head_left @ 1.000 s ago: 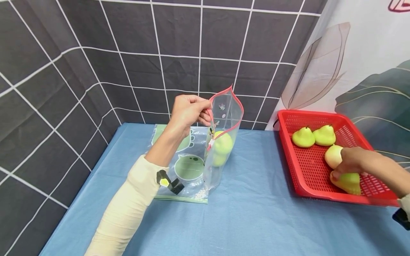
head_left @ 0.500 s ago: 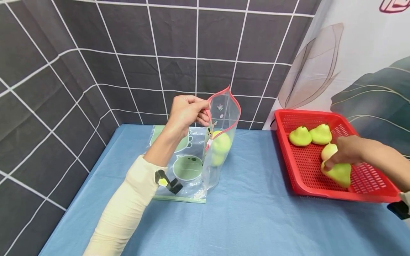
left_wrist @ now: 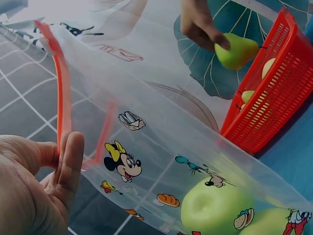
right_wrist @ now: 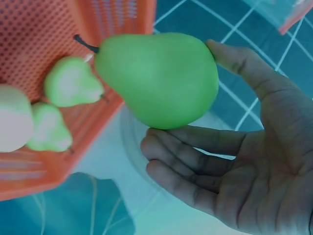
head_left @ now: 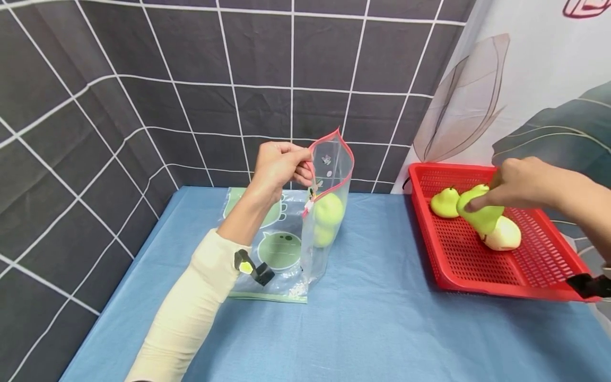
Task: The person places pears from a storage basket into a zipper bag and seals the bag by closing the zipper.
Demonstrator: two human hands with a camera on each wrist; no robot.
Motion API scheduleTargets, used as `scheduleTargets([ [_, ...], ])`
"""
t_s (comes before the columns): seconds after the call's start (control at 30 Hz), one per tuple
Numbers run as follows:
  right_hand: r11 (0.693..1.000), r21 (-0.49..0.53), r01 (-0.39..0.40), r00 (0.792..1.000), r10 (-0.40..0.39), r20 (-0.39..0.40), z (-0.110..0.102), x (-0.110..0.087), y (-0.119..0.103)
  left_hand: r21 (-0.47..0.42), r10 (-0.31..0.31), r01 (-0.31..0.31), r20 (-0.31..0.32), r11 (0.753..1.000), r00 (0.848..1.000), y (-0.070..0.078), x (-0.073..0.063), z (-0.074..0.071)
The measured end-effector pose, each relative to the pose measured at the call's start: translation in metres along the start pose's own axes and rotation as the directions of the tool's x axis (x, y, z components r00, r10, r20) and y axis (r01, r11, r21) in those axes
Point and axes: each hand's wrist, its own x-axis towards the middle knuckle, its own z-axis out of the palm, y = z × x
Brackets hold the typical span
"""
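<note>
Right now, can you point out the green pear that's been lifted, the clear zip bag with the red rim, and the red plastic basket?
Green pear [head_left: 481,213], head view, on its rounded body.
Clear zip bag with red rim [head_left: 336,170], head view, on its clear upper side wall.
Red plastic basket [head_left: 482,287], head view, on its front rim.

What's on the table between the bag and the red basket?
Nothing. In the head view, only bare blue cloth lies between the bag and the basket.

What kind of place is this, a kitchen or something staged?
Probably a staged tabletop set, not a real kitchen: a blue cloth covers the table, printed backdrops hang behind, and the pears sit in a red plastic basket.
</note>
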Motion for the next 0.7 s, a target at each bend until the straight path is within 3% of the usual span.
scheduleTargets([
  [0.27,0.998,0.000,0.058,0.985,-0.057,-0.160,-0.020,0.001,-0.030,-0.011,0.009,-0.009,-0.008,1.000,1.000,-0.004,0.005,-0.001],
  [0.5,0.988,0.098,0.122,0.935,-0.082,-0.346,-0.035,-0.006,-0.067,0.003,0.004,-0.004,-0.015,1.000,1.000,-0.004,0.004,-0.004],
  [0.7,0.967,0.207,0.148,0.904,-0.048,-0.426,-0.044,-0.011,-0.096,0.000,0.002,-0.002,-0.007,1.000,1.000,-0.003,0.003,-0.004],
])
